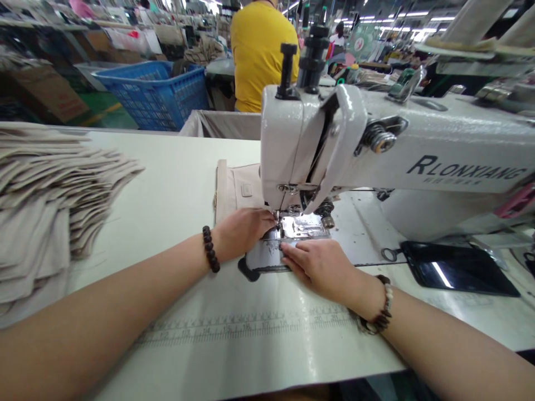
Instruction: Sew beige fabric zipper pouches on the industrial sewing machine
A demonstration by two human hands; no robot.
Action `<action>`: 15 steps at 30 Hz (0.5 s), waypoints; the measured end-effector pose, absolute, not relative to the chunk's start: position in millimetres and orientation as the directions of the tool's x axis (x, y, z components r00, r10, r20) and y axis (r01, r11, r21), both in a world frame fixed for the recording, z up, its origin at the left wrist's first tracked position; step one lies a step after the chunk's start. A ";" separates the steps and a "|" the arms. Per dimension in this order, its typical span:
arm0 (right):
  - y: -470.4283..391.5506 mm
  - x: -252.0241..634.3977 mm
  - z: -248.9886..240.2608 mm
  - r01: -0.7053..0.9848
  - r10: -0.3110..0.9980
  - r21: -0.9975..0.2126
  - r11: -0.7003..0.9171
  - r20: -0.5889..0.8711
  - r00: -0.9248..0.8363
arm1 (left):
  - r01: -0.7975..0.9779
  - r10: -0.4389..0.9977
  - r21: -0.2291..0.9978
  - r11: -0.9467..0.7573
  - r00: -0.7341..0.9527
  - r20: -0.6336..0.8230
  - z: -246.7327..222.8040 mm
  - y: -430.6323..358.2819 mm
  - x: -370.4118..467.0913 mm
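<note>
Left of the left hand, beige fabric pieces are heaped on the pale tabletop; a blue basket stands well beyond. Its fingers bend at a beige panel, grip unclear; the panel extends just beyond them. Farther back sits a yellow-shirted person. The right hand rests extended fingertips on the metal plate. Beyond and right of them, the sewing machine reads "RLONXIANG"; a dark-screened device lies farther right.

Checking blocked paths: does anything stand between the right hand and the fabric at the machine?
Yes: the left hand, and shiny metal fittings under the machine head, lie between the right hand and the beige fabric.
</note>
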State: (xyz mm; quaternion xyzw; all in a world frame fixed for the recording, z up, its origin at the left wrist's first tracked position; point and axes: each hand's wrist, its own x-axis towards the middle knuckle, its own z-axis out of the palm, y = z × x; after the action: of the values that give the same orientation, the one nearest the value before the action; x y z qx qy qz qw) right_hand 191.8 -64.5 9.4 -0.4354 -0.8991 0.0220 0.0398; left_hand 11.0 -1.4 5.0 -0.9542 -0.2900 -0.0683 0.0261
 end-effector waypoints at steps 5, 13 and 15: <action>-63.6 193.6 6.5 0.782 0.786 -0.080 0.618 0.061 -0.615 | 0.555 0.552 -0.003 -0.832 0.829 0.091 14.8 9.8 -4.3; -65.7 199.8 9.9 0.711 0.726 -0.151 0.687 0.181 -0.663 | 0.651 0.655 -0.082 -0.754 0.756 -0.020 34.0 -44.9 -39.4; -68.2 201.8 12.8 0.669 0.682 -0.151 0.728 0.249 -0.687 | 0.629 0.630 -0.128 -0.767 0.776 0.032 30.8 -74.5 -23.1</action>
State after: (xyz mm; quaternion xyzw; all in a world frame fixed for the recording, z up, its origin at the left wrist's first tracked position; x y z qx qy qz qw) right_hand 201.8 -68.2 12.8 -0.3678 -0.9182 0.0240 0.1451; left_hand -23.1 -74.5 30.8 -0.9400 -0.3348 0.0065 0.0658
